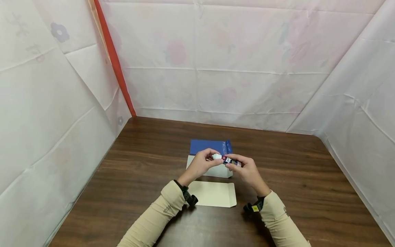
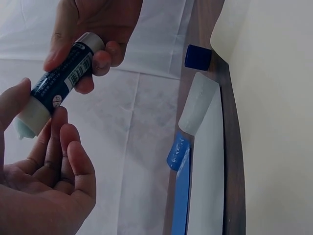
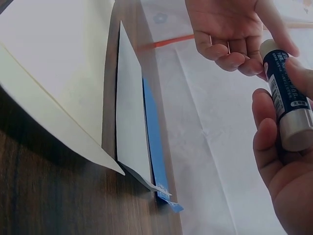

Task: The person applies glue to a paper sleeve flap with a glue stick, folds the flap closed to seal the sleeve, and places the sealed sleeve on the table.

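Note:
A glue stick (image 1: 228, 160) with a dark blue label is held up between my two hands, above the envelopes. My left hand (image 1: 201, 164) pinches its white collar between thumb and fingertips. At that end, pale glue (image 2: 24, 128) shows uncapped in the left wrist view. Around the other end of the barrel, my right hand (image 1: 248, 170) curls its thumb and fingers. Below lie a blue envelope (image 1: 205, 146), a pale grey envelope (image 1: 214, 170) and a cream envelope (image 1: 211, 193), one in front of another. Whitish smears mark the blue flap (image 1: 227, 146).
The envelopes lie on a dark wood-grain table (image 1: 148, 161). In the left wrist view a small dark blue block-like piece (image 2: 198, 58) stands near the pale flap. White sheeting (image 1: 234, 61) hangs behind and at both sides, with a red strip (image 1: 115, 63) at the back left.

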`<state>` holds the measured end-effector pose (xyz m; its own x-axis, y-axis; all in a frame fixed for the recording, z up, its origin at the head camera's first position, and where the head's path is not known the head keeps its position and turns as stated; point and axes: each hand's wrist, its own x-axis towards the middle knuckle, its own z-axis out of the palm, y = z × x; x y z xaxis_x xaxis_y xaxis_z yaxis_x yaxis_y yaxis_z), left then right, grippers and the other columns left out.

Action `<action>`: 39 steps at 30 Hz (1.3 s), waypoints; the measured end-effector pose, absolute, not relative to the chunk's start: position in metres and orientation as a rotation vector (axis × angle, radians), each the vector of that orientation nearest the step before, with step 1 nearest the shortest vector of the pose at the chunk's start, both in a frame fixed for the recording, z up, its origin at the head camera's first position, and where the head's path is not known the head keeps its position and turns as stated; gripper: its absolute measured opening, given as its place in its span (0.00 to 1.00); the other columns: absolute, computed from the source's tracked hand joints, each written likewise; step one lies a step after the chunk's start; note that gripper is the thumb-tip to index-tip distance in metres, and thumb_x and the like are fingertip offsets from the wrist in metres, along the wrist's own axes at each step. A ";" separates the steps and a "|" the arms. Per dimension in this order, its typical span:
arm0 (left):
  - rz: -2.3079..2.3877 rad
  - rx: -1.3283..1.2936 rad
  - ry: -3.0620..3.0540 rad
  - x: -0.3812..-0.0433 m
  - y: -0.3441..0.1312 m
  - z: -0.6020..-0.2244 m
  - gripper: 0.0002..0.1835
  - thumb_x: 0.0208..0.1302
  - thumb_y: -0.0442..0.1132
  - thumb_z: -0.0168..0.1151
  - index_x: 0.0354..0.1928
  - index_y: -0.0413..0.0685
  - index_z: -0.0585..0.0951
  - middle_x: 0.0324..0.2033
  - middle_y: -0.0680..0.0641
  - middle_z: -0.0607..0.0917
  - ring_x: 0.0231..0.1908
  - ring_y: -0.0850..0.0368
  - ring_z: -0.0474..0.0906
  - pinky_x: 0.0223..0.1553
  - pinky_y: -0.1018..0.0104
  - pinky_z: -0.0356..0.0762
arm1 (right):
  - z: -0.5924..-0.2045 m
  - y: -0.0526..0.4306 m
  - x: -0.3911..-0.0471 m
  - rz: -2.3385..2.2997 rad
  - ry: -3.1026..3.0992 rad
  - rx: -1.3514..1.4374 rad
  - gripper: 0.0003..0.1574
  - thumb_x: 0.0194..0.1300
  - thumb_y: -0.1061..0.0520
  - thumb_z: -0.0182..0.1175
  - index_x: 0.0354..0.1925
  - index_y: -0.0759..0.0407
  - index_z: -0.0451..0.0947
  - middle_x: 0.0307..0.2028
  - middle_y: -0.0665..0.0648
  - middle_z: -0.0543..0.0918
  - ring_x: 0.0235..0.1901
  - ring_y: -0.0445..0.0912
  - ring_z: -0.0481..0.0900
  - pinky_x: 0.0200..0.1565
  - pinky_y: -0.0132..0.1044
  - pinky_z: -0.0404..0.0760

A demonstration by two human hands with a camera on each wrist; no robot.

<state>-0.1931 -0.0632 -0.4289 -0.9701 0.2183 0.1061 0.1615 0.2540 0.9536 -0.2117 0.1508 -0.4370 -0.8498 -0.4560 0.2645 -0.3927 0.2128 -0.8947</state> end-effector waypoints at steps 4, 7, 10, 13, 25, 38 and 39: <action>1.850 0.372 2.429 -0.193 -0.065 -0.429 0.17 0.62 0.45 0.68 0.49 0.44 0.80 0.38 0.45 0.82 0.36 0.59 0.76 0.35 0.69 0.76 | -0.437 0.152 -0.212 -1.729 2.413 -0.836 0.19 0.64 0.62 0.64 0.53 0.64 0.80 0.37 0.64 0.83 0.28 0.39 0.75 0.28 0.35 0.79; 1.842 0.364 2.433 -0.194 -0.067 -0.430 0.18 0.62 0.45 0.68 0.50 0.45 0.80 0.40 0.45 0.82 0.38 0.58 0.76 0.38 0.67 0.77 | -0.438 0.154 -0.213 -1.739 2.405 -0.825 0.19 0.64 0.62 0.64 0.54 0.65 0.80 0.38 0.66 0.82 0.29 0.38 0.76 0.29 0.36 0.81; 1.869 0.346 2.440 -0.195 -0.068 -0.431 0.18 0.61 0.44 0.69 0.50 0.43 0.80 0.40 0.43 0.83 0.38 0.58 0.77 0.38 0.67 0.77 | -0.438 0.155 -0.213 -1.756 2.390 -0.797 0.19 0.65 0.62 0.63 0.54 0.66 0.80 0.36 0.66 0.81 0.26 0.39 0.75 0.25 0.36 0.79; 1.915 0.312 2.434 -0.196 -0.069 -0.432 0.18 0.60 0.42 0.70 0.48 0.41 0.80 0.39 0.41 0.84 0.37 0.57 0.77 0.38 0.68 0.77 | -0.438 0.157 -0.213 -1.762 2.386 -0.766 0.19 0.67 0.62 0.61 0.54 0.66 0.79 0.33 0.65 0.78 0.22 0.39 0.74 0.21 0.35 0.75; 1.874 0.194 2.514 -0.194 -0.075 -0.437 0.15 0.61 0.42 0.69 0.45 0.38 0.82 0.37 0.41 0.85 0.33 0.59 0.77 0.35 0.69 0.75 | -0.443 0.171 -0.212 -1.758 2.390 -0.691 0.19 0.67 0.61 0.60 0.55 0.67 0.78 0.32 0.70 0.78 0.24 0.43 0.76 0.24 0.37 0.78; 1.602 0.220 2.628 -0.186 -0.080 -0.437 0.07 0.63 0.39 0.66 0.37 0.42 0.85 0.33 0.45 0.85 0.32 0.60 0.78 0.34 0.69 0.76 | -0.441 0.176 -0.212 -1.660 2.448 -0.609 0.18 0.66 0.64 0.61 0.53 0.68 0.79 0.34 0.74 0.80 0.23 0.39 0.75 0.26 0.34 0.79; 1.586 0.219 2.634 -0.185 -0.080 -0.437 0.07 0.62 0.38 0.66 0.37 0.42 0.85 0.32 0.46 0.85 0.31 0.60 0.77 0.34 0.69 0.76 | -0.440 0.176 -0.212 -1.654 2.450 -0.612 0.18 0.65 0.64 0.62 0.53 0.68 0.79 0.34 0.74 0.80 0.24 0.39 0.75 0.26 0.34 0.79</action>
